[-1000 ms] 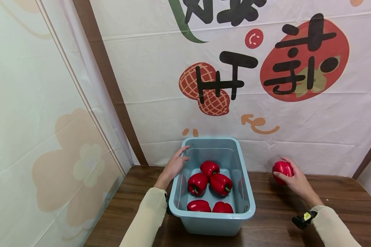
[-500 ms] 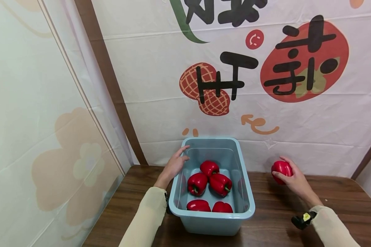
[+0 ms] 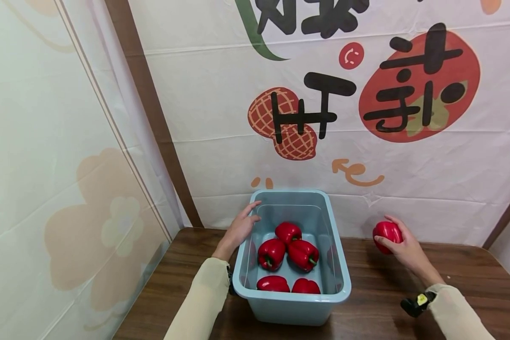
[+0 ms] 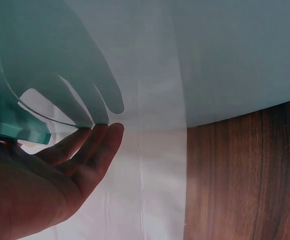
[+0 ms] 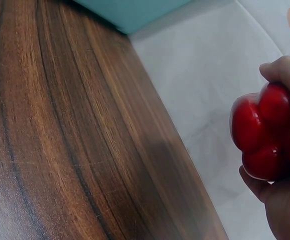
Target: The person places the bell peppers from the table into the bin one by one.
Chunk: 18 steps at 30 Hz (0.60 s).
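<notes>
A light blue plastic bin (image 3: 293,311) stands on the table with several red bell peppers (image 3: 272,252) lying inside. At its left side, my left hand (image 3: 239,231) grips the rim; in the left wrist view, fingertips (image 4: 116,131) press against the bin's outer wall (image 4: 235,60). To the right of the bin, my right hand (image 3: 410,250) holds another red bell pepper (image 3: 384,234) between thumb and fingers. The right wrist view shows that pepper's lobed end (image 5: 257,127) raised over the table's far edge; the palm hides its other side.
The brown wood-grain table (image 3: 374,302) runs under the bin and right arm. A printed white cloth (image 3: 221,160) hangs right behind it, and another cloth panel (image 3: 80,198) closes off the left. The bin's far end is close to the back cloth.
The right hand and its pepper have shifted very slightly left since the earliest frame. The left hand, the bin and the peppers inside stay in place.
</notes>
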Each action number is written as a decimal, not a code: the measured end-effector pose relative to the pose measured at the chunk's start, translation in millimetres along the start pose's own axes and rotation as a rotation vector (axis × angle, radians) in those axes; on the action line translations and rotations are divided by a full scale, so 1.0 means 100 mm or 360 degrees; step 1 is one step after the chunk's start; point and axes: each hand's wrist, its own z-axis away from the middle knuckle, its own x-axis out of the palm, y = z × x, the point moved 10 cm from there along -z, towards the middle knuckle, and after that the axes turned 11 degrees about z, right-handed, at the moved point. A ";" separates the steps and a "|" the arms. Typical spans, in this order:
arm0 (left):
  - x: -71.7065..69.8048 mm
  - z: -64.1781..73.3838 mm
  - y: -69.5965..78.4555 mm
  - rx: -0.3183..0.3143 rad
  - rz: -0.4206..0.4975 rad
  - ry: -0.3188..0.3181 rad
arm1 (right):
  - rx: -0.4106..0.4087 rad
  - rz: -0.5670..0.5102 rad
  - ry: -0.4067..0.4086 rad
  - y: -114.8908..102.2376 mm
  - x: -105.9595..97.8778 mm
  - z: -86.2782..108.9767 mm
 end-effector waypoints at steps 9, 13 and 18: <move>0.01 -0.01 0.00 0.0023 0.0009 -0.0013 | -0.0005 0.0055 0.0010 -0.04 -0.02 0.00; 0.01 -0.01 0.00 0.0028 0.0012 -0.0015 | -0.0019 0.0059 0.0024 -0.09 -0.03 0.00; 0.01 -0.01 0.00 0.0032 0.0014 -0.0021 | -0.0022 0.0056 0.0025 -0.14 -0.04 -0.01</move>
